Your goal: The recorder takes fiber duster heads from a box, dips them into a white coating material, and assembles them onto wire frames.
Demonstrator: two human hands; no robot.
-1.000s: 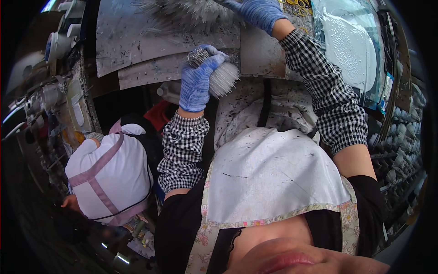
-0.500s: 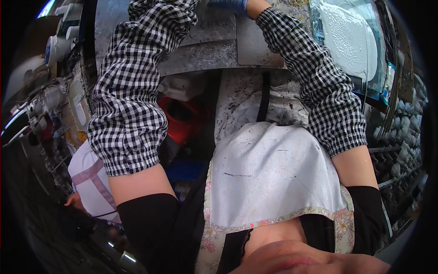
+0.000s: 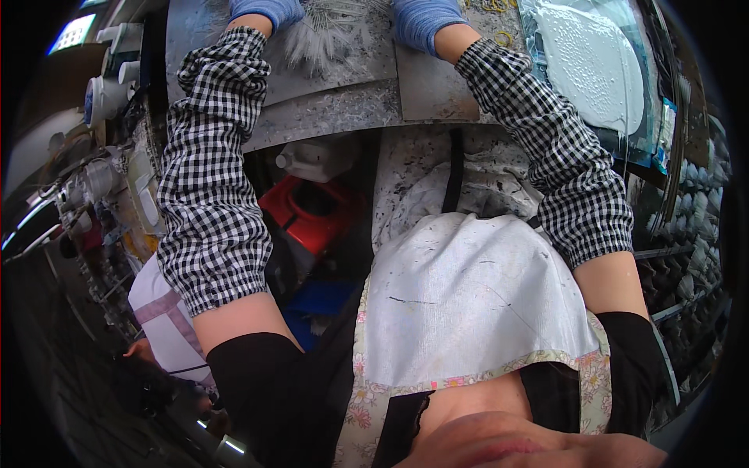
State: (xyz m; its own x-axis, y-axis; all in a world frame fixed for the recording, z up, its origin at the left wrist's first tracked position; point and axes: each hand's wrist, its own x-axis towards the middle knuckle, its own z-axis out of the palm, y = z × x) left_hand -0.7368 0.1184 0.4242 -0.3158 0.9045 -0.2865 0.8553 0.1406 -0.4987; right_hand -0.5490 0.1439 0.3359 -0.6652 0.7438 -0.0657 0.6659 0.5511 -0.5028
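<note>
Nearest the camera hangs a white apron (image 3: 460, 304), smudged with dark marks, with a flowered hem. Below the edge of the surface (image 3: 335, 109) sit a red container (image 3: 312, 214) and a white plastic jug (image 3: 312, 160).

Both forearms, in black-and-white checked sleeves (image 3: 214, 195), stretch straight up and away over the grey, paint-spattered surface. Between the two blue-gloved hands lies a bundle of white bristly fibres (image 3: 324, 35), fanned out on the surface. The left hand (image 3: 265, 11) rests at the bundle's left side and the right hand (image 3: 425, 19) at its right; both are cut off by the top edge, so I cannot tell whether either is closed on the fibres or only pressing beside them.

By my judgement the work on the bundle is mid-way: the fibres lie loose and spread, not gathered. Farther right, a tray of white paste (image 3: 597, 66) waits.
</note>
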